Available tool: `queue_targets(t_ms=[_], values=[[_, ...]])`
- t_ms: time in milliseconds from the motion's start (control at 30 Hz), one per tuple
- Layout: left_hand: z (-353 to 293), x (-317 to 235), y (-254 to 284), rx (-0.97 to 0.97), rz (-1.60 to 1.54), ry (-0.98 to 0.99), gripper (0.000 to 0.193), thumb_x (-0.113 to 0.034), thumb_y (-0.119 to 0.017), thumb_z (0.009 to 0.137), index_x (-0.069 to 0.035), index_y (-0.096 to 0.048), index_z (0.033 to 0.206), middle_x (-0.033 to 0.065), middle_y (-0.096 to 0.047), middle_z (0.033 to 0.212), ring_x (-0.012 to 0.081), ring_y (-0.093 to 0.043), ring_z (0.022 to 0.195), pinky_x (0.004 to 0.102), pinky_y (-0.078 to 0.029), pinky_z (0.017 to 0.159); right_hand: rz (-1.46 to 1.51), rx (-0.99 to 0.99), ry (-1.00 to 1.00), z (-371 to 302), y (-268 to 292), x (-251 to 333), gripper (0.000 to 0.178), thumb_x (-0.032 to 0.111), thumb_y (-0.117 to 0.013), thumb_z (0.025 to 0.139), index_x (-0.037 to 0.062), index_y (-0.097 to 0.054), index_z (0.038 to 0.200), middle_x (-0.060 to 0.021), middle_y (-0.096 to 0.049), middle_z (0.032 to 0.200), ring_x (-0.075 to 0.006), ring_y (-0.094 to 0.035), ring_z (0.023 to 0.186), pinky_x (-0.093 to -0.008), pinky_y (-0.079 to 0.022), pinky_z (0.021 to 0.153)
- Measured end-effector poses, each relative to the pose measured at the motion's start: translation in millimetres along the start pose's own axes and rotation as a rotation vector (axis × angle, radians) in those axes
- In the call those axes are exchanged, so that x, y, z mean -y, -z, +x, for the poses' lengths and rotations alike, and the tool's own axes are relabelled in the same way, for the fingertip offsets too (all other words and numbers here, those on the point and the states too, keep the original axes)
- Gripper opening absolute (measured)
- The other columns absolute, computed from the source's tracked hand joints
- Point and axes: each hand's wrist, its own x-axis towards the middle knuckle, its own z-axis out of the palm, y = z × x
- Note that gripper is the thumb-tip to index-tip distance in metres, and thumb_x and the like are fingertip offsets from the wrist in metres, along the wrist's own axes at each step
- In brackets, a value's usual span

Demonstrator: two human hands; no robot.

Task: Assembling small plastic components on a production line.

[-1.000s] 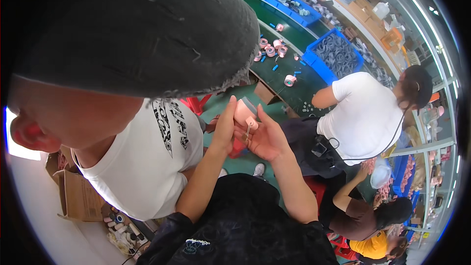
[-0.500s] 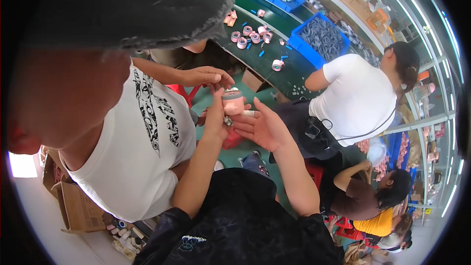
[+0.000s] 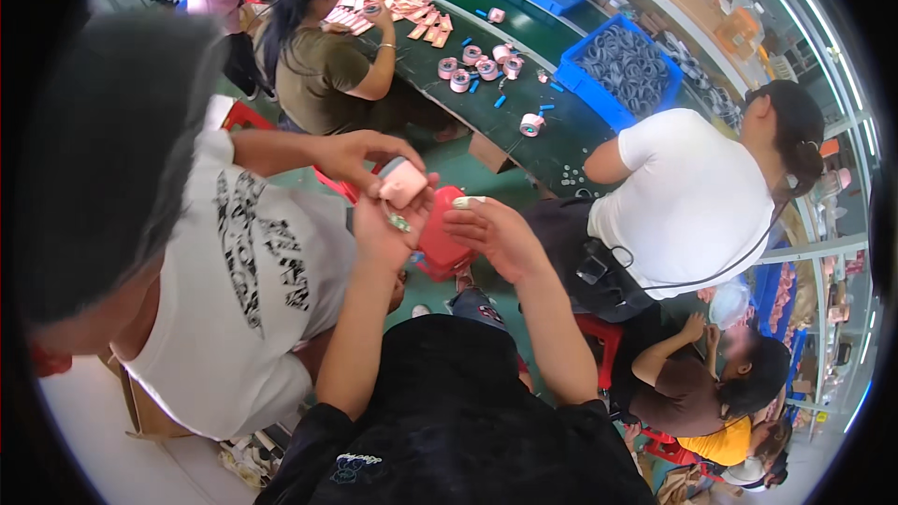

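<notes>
Shows pink case in co-worker's hand over left hand, loosely open, and right hand, half curled, of unclear hold.

Tilted pink casing, grey-rimmed

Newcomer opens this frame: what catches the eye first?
Probably the pink-and-grey part near the centre, between a co-worker's hand and the wearer's left hand. Then the co-worker's dark cap, looming large at the left, and the blue crate heaped with grey rings at upper right.
</notes>
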Motion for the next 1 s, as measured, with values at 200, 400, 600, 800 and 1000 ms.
queue_targets(t_ms=[200, 400, 600, 800, 1000], values=[[39.0, -27.4, -25.0, 0.061, 0.145, -0.181, 0.057, -0.044, -0.047, 0.099, 0.003, -0.053, 0.129, 0.0210, -0.062, 0.124, 0.0402, -0.059, 0.117, 0.0473, -0.049, 0.103, -0.112, -0.106, 0.007, 58.8, 40.3, 10.0, 0.033, 0.028, -0.058, 0.099, 0.0017, -0.058, 0.118, -0.0138, -0.068, 0.113, -0.0214, -0.066, 0.105, -0.0341, -0.051, 0.093], [69.3, -44.0, -12.0, -0.623, 0.837, -0.923, 0.049, -0.036, -0.052, 0.099, 0.000, -0.047, 0.132, 0.0126, -0.057, 0.120, 0.0321, -0.058, 0.114, 0.0469, -0.050, 0.101, -0.169, -0.228, 0.095, 155.0, 91.0, 19.3, 0.024, 0.018, -0.056, 0.097, 0.0002, -0.056, 0.114, -0.0121, -0.069, 0.107, -0.0186, -0.067, 0.098, -0.0309, -0.052, 0.086], [57.9, -1.8, -22.9, -0.345, 0.403, -0.921, 0.057, -0.032, -0.038, 0.105, 0.007, -0.026, 0.146, 0.0199, -0.032, 0.154, 0.0371, -0.030, 0.144, 0.0526, -0.027, 0.119, -0.199, -0.470, 0.307, 290.3, 153.9, 59.0, 0.019, 0.012, -0.060, 0.091, 0.0009, -0.057, 0.106, -0.0096, -0.070, 0.094, -0.0155, -0.067, 0.082, -0.0300, -0.053, 0.072], [35.2, 71.7, 13.3, -0.488, 1.715, -1.002, 0.058, -0.010, -0.040, 0.101, 0.010, -0.017, 0.150, 0.0255, -0.021, 0.160, 0.0355, -0.031, 0.146, 0.0451, -0.026, 0.119, -0.924, -1.097, 0.616, 407.1, 268.5, 146.9, 0.018, 0.010, -0.056, 0.087, -0.0004, -0.060, 0.100, -0.0210, -0.068, 0.094, -0.0422, -0.065, 0.086, -0.0494, -0.051, 0.079], [37.0, 88.0, 42.1, -0.226, 1.926, -0.025, 0.034, -0.007, -0.061, 0.094, 0.004, -0.057, 0.126, 0.0229, -0.062, 0.127, 0.0337, -0.061, 0.117, 0.0380, -0.046, 0.102, -1.328, -1.307, 0.597, 427.2, 419.0, 243.8, 0.025, 0.010, -0.058, 0.083, -0.0009, -0.065, 0.104, -0.0245, -0.063, 0.110, -0.0417, -0.062, 0.103, -0.0474, -0.050, 0.091]])
